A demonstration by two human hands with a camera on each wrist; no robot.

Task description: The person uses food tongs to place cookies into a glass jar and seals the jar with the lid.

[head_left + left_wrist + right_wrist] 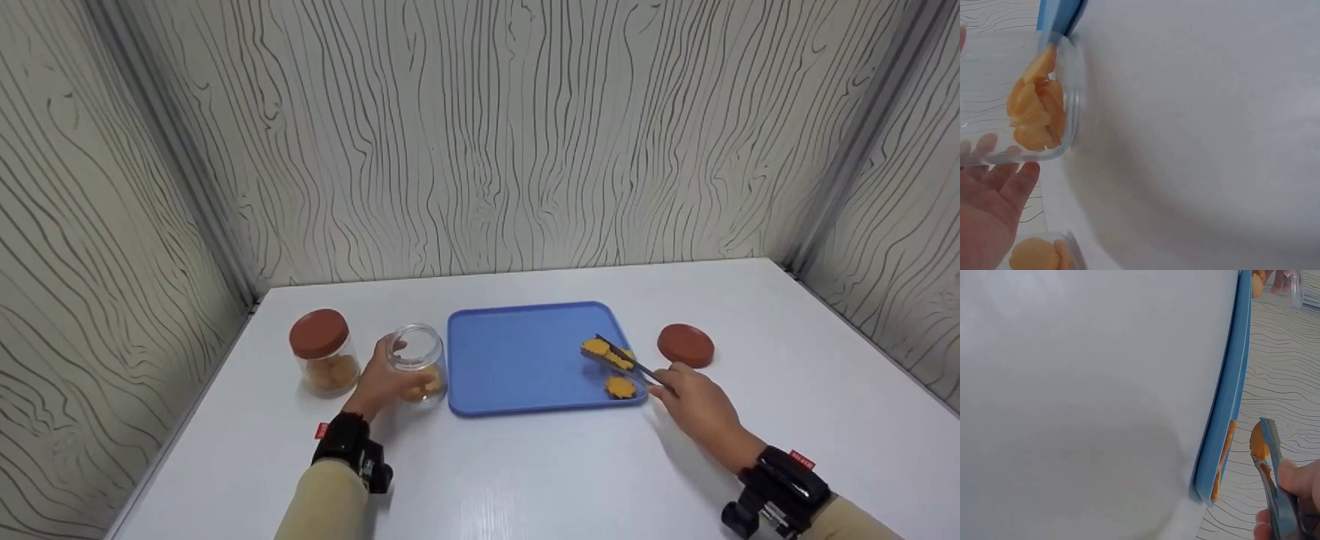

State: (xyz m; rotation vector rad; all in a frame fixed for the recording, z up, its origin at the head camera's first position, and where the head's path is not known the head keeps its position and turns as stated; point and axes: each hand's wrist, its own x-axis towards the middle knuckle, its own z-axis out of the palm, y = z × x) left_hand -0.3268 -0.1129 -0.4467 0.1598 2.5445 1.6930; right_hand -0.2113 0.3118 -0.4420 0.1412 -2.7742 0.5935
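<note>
Because the chips [609, 355] are thin, wavy-edged orange discs, they look light and brittle, so they would likely crack under a hard squeeze and are best nipped across the flat faces, near the middle. 3 of them show on the right part of the blue tray [517, 352]: 1 sits between the tips of the tongs [628, 361], 1 lies just behind that, and 1 [620, 387] lies apart near the tray's front edge. The tongs look like thin metal with toothed tips, which should bite a dry chip without much pressure; the right wrist view shows a chip against 1 toothed blade. The right hand [694, 405] is curled round the tong handles, thumb and fingers pinching them at the tray's right front corner.

The open jar [417, 364] stands just left of the tray, clear and smooth-walled, probably glass or hard plastic, with a few chips already at the bottom. The left hand [380, 382] wraps loosely round its side, fingers curled on the wall, steadying it on the white table [540, 480]. A grip low on the wall seems safest, since the sides look slick.

Left of that stands a 2nd jar [324, 362], capped with a brown lid and holding more chips. A loose brown lid [685, 345] lies flat right of the tray.
</note>
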